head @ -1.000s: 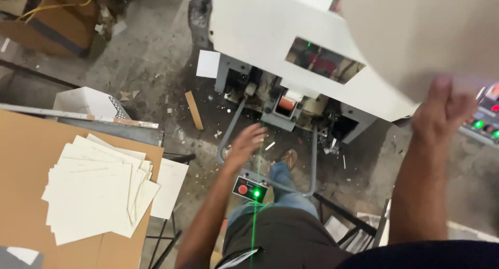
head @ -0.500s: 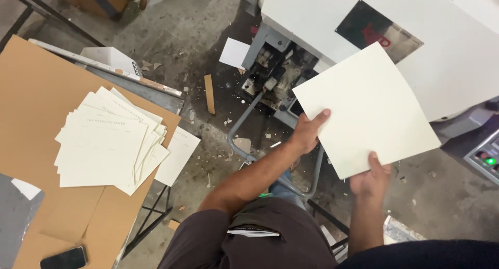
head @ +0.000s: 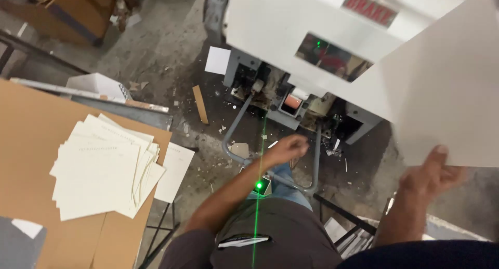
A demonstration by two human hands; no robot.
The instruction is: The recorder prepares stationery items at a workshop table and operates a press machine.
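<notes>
My right hand (head: 430, 176) grips the lower edge of a large cream card sheet (head: 447, 87), held up at the right in front of the white machine (head: 280, 30). My left hand (head: 289, 146) hangs free of the sheet, low over the machine's grey tube pedal frame (head: 233, 129). It is blurred with its fingers curled, and nothing shows in it. A fanned stack of cream sheets (head: 101, 170) lies on the brown cardboard tabletop (head: 26, 123) to my left.
A green laser line (head: 257, 196) runs down over my lap from the machine's window (head: 332, 56). On the dirty concrete floor lie a wood strip (head: 200, 103), a white paper square (head: 217, 60) and scraps. A white box (head: 96, 84) sits beside the table.
My left hand has let go of the sheet and dropped toward the pedal frame. My right hand has carried the sheet up and to the right.
</notes>
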